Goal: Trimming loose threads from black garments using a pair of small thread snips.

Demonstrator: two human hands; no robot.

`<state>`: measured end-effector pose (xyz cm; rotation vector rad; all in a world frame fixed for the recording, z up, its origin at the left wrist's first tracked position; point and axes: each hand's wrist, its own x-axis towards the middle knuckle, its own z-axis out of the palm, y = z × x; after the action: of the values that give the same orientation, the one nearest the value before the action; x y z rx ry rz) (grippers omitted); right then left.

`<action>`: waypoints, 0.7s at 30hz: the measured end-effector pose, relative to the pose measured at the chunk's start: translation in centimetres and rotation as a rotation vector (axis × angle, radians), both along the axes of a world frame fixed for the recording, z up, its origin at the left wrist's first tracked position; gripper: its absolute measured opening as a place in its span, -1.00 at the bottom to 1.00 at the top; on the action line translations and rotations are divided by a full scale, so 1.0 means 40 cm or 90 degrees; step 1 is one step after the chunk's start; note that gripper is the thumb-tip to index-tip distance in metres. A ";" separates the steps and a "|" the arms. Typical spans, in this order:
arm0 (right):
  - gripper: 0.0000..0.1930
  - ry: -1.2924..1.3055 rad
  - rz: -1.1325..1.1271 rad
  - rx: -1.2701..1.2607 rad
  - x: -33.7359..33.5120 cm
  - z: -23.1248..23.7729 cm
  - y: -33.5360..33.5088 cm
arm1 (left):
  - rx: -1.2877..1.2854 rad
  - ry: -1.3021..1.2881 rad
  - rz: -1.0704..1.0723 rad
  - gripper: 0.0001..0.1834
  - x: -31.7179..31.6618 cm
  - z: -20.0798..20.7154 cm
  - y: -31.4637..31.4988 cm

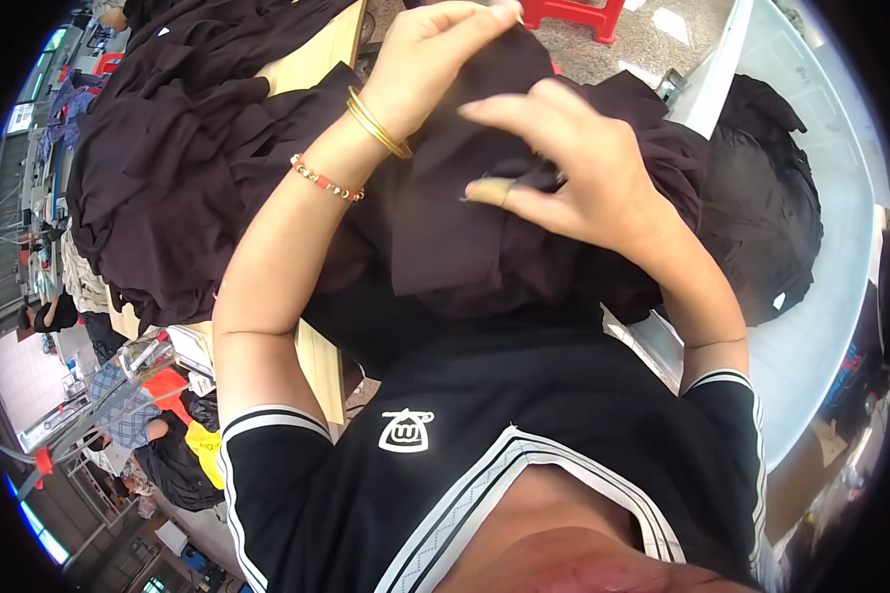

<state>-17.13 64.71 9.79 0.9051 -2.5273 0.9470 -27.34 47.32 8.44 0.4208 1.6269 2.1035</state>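
Observation:
Near the top middle, my left hand [440,59] is closed in a pinch, fingertips at the upper edge of the picture. It is over dark brown cloth [445,237], and what it pinches is too small to make out. My right hand [583,163] hovers over the same cloth, thumb and forefinger spread in a curve. A small, dark, partly shiny object [554,176] shows between them against the palm, blurred and mostly hidden. A yellowish wrap [489,191] covers the thumb tip. The cloth lies bunched across my lap and out to the left.
A pale wooden table [316,59] shows beneath the piled cloth. At the right stands a large whitish translucent bin [811,385] with black cloth [761,198] inside. A red plastic stool [588,15] is on the speckled floor ahead. Far left, a person in plaid [119,400] is among work tables.

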 end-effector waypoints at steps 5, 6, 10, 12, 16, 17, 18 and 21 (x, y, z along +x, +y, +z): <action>-0.50 -0.002 0.055 0.125 -0.025 0.005 -0.034 | -0.154 0.064 0.063 -0.74 0.018 0.012 -0.038; -0.53 0.011 0.043 0.138 -0.037 -0.002 -0.041 | -0.123 0.039 0.032 -0.73 0.008 0.002 -0.056; -0.68 0.029 0.017 0.062 -0.047 -0.022 -0.042 | -0.059 0.017 0.027 -0.80 0.012 0.002 -0.065; -0.76 0.005 0.032 -0.063 -0.054 -0.029 -0.035 | -0.051 -0.007 0.035 -0.82 0.009 0.002 -0.077; -0.86 -0.225 0.079 -0.363 -0.061 -0.029 0.008 | -0.035 -0.007 0.059 -0.78 0.001 0.013 -0.076; -0.90 -0.348 0.117 -0.456 -0.059 -0.018 0.023 | -0.011 -0.021 0.055 -0.78 0.000 0.009 -0.075; -0.88 -0.451 0.134 -0.565 -0.063 -0.012 0.038 | 0.001 0.002 0.070 -0.78 0.002 0.008 -0.073; -0.95 -0.616 0.241 -0.845 -0.082 -0.044 0.086 | 0.048 0.005 0.064 -0.78 0.016 0.026 -0.062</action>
<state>-20.43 68.14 8.02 0.4505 -1.3963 3.1116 -26.71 44.85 9.48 0.3780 1.6071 2.2464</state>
